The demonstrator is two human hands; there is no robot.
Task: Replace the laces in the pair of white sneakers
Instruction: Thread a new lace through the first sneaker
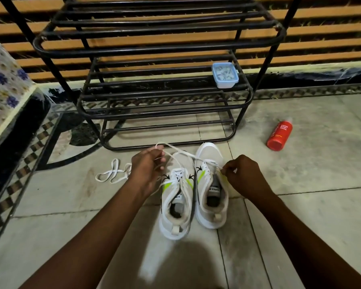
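Two-handed threading, centre frame: pinching lace (176,150) with left fingers (159,161) and right fingers (227,170); pull both ends evenly, keeping it flat.

Two white sneakers (193,202) stand side by side with barely a gap between them on the tiled floor (300,205), their toes just short of the bottom bar of a black metal shoe rack (154,113) that walls off the way ahead. A lace (179,152) strung from the left hand (147,170) to the right hand (242,176) bars the space over the toes. Bare floor runs right to a red bottle (279,135) lying on its side, and left past a loose lace (113,174) to a raised ledge (15,122).
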